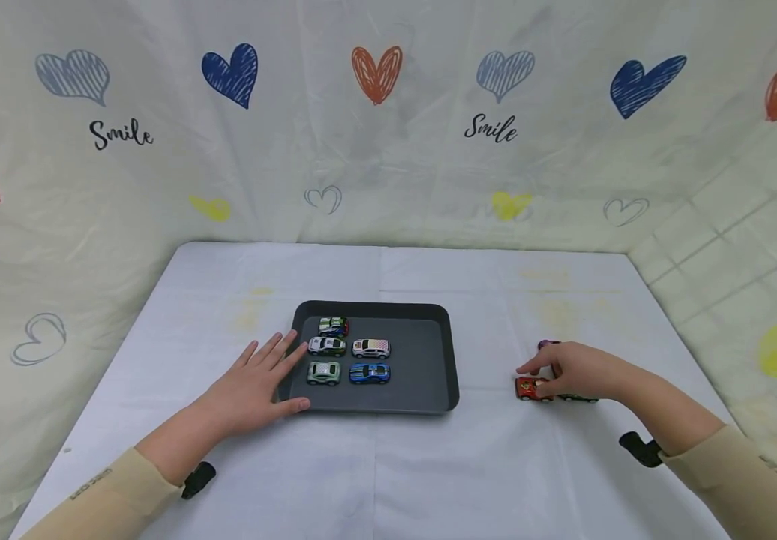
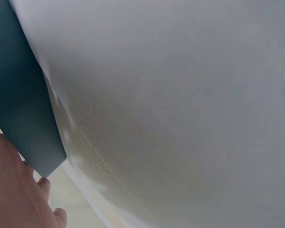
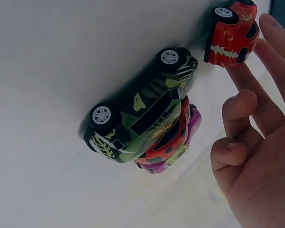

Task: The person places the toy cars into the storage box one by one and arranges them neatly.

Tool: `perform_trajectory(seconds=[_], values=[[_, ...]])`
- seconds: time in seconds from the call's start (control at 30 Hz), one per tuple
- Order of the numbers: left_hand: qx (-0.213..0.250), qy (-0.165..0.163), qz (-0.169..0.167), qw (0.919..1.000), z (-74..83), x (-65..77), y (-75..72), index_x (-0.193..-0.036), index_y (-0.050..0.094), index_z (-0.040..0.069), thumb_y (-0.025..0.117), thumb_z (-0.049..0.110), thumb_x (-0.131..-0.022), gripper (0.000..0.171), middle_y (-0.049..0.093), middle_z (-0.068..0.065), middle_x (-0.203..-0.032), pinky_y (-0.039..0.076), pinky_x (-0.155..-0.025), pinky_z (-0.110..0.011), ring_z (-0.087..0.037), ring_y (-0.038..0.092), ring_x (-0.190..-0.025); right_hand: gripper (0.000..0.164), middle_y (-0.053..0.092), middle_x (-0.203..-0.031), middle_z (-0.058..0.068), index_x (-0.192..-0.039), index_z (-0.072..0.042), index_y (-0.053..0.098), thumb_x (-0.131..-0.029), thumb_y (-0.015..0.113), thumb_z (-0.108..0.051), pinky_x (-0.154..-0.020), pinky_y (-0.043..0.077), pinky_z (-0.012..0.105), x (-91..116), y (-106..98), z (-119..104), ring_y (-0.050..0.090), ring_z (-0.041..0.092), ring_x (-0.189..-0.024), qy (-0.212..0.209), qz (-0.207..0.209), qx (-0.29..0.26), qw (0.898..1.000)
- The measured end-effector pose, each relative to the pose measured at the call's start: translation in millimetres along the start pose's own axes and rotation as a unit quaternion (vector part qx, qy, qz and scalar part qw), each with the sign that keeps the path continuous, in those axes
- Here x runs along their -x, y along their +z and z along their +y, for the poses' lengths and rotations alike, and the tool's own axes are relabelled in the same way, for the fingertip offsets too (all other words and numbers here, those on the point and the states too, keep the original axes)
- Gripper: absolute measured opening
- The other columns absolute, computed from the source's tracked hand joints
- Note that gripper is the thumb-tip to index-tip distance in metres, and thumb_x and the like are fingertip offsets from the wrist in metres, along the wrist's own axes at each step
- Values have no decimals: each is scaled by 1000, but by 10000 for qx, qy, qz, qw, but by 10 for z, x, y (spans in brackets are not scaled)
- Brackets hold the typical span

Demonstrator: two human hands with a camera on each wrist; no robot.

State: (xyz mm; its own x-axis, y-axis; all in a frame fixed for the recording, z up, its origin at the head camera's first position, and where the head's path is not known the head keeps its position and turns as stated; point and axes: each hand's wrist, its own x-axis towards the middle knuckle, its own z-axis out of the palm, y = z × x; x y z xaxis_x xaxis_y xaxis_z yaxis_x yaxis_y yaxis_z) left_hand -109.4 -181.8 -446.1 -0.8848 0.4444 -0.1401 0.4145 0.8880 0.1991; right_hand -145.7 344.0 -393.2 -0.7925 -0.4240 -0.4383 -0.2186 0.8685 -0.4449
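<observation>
My left hand [image 1: 247, 386] lies with its fingers spread over the left rim of a dark grey tray [image 1: 422, 375]; its thumb reaches the near left corner. Several toy cars sit inside the tray, among them a blue one [image 1: 370, 373], a pale green one [image 1: 324, 373] and a white one [image 1: 371, 348]. To the right of the tray, my right hand [image 1: 580, 369] has its thumb and fingers about a red toy car [image 3: 233, 35]. A dark green toy car [image 3: 145, 111] stands close by, with another red one [image 3: 168, 142] and a purple one [image 3: 194, 118] partly hidden behind it.
White cloth [image 1: 388, 480] covers the table. A pale curtain [image 1: 415, 165] with printed hearts rises behind its far edge and along the sides. In the left wrist view, the tray's edge [image 2: 28, 104] shows above the cloth.
</observation>
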Motion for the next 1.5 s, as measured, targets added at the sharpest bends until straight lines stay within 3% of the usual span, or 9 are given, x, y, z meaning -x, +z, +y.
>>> perform_trajectory(seconds=[0.2, 0.7, 0.93, 1.5], values=[[4, 33, 29, 10000, 2, 7, -4, -160, 19, 23, 45, 76, -89, 93, 7, -3, -167, 5, -121, -55, -30, 8, -152, 32, 58, -77, -3, -116, -20, 75, -85, 79, -25, -59, 45, 26, -21, 7, 33, 52, 14, -70, -29, -59, 56, 10000], [-47, 52, 41, 10000, -9, -8, 2, -161, 19, 23, 43, 79, -88, 94, 7, -3, -167, 5, -121, -55, -30, 8, -152, 31, 61, -90, -8, -113, -18, 76, -83, 80, -25, -63, 45, 28, -58, 24, 29, 51, 12, -78, 33, -87, 330, 9994], [19, 115, 93, 9999, 5, -5, -20, -160, 22, 20, 49, 76, -88, 95, 11, -7, -166, 7, -120, -58, -33, 10, -151, 30, 64, -94, -8, -110, -16, 77, -82, 81, -27, -67, 45, 31, -57, 6, 9, 51, 13, -81, 184, -99, 439, 9988], [8, 89, 91, 9999, -13, 1, -6, -160, 20, 22, 44, 77, -89, 94, 9, -5, -167, 7, -120, -57, -31, 9, -152, 26, 60, -82, -9, -110, -20, 76, -85, 77, -29, -60, 46, 27, -73, 50, -24, 52, 9, -71, 57, 61, 605, 9981]])
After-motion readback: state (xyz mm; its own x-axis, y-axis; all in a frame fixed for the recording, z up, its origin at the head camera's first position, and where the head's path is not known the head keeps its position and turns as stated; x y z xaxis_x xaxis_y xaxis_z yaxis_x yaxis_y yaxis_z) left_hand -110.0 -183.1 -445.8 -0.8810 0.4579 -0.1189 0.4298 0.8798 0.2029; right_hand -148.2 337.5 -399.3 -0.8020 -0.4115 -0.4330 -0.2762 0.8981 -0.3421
